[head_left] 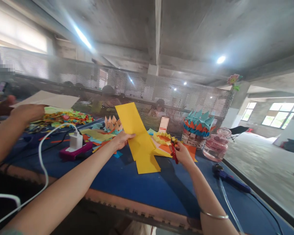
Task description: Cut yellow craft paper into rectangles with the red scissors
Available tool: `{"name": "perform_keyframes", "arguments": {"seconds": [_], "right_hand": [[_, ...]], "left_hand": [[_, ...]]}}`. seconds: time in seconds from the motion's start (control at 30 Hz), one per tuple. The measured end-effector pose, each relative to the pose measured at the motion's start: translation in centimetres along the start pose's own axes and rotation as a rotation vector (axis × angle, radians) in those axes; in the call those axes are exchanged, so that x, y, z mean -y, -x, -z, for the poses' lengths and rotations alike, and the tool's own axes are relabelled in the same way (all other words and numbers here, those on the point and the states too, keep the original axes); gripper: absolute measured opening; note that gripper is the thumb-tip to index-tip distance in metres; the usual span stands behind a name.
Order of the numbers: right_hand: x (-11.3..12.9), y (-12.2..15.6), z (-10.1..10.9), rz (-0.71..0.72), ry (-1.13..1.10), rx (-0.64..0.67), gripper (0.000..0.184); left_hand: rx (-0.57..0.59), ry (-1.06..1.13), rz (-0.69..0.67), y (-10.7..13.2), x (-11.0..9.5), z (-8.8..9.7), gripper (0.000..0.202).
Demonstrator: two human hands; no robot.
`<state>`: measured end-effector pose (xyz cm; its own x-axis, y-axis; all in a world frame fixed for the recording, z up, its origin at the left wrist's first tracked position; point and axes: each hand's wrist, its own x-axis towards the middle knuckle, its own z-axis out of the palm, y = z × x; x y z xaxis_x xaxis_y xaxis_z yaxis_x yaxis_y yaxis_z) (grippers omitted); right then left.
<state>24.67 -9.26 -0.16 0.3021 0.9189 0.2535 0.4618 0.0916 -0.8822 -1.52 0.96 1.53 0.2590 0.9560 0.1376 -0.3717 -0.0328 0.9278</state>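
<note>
My left hand (123, 139) pinches the edge of a long yellow paper strip (134, 127), which is tilted up above the table. Beneath it, another yellow paper piece (148, 164) lies on the blue tabletop. Red-handled scissors (173, 153) are in my right hand (182, 153), blades pointing up and away from me. A yellow zigzag-edged paper ring (163, 138) sits just beyond the scissors, near orange paper (191, 151). The scissors and the held strip are apart.
At right stand a basket (192, 138) stacked with pointed paper rings, a pink glass jar (215, 147) and a blue glue gun (231, 180). A purple power strip (74, 150) with a white charger is at left. Another person's hand (26, 114) holds white paper (46, 99).
</note>
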Motion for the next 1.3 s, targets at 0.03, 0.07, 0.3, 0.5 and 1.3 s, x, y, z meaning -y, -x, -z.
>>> {"name": "perform_keyframes", "arguments": {"seconds": [0.03, 0.07, 0.3, 0.5, 1.3], "right_hand": [[0.3, 0.2, -0.5, 0.007, -0.079, 0.049, 0.029], [0.5, 0.5, -0.9, 0.016, -0.14, 0.089, 0.031], [2.3, 2.1, -2.3, -0.04, -0.247, 0.308, 0.033], [2.5, 2.5, -2.7, 0.002, -0.265, 0.445, 0.046], [2.2, 2.5, -3.0, 0.057, -0.215, 0.548, 0.052]], "left_hand": [[-0.026, 0.004, -0.027, 0.0, -0.1, 0.0, 0.046], [-0.049, 0.01, -0.052, -0.1, -0.1, -0.1, 0.047], [-0.134, 0.037, -0.148, -1.0, -0.4, 0.8, 0.052], [-0.136, 0.072, -0.148, -1.3, -0.6, 1.3, 0.049], [-0.058, 0.02, -0.075, -0.9, -1.1, 1.1, 0.038]]}}
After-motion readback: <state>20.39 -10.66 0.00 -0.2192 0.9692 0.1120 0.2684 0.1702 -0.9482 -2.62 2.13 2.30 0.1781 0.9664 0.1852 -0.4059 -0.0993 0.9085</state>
